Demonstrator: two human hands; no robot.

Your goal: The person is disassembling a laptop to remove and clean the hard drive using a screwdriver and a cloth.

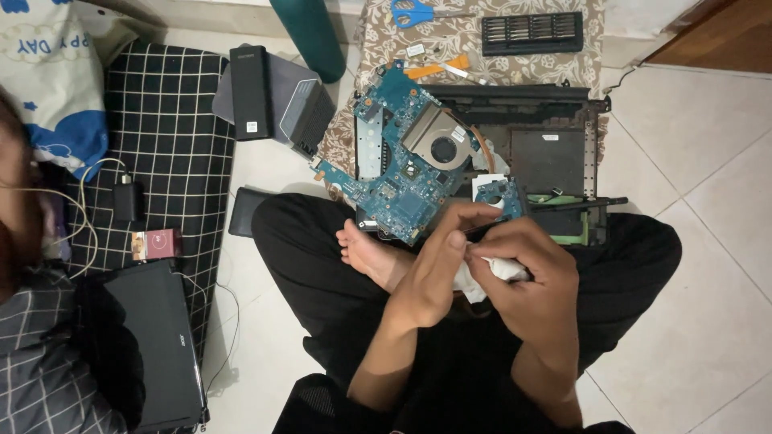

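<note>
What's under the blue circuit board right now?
The blue circuit board lies partly on the black laptop case, which sits on a patterned cloth. What lies directly beneath the board is covered.

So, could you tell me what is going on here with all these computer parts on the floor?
A person sits cross-legged on the tiled floor, holding a small blue circuit board in the left hand while the right hand presses a white cloth by it. In front of them lie a large blue motherboard with its fan and an opened black laptop shell. Blue-handled scissors and a black bit case sit beyond.
</note>
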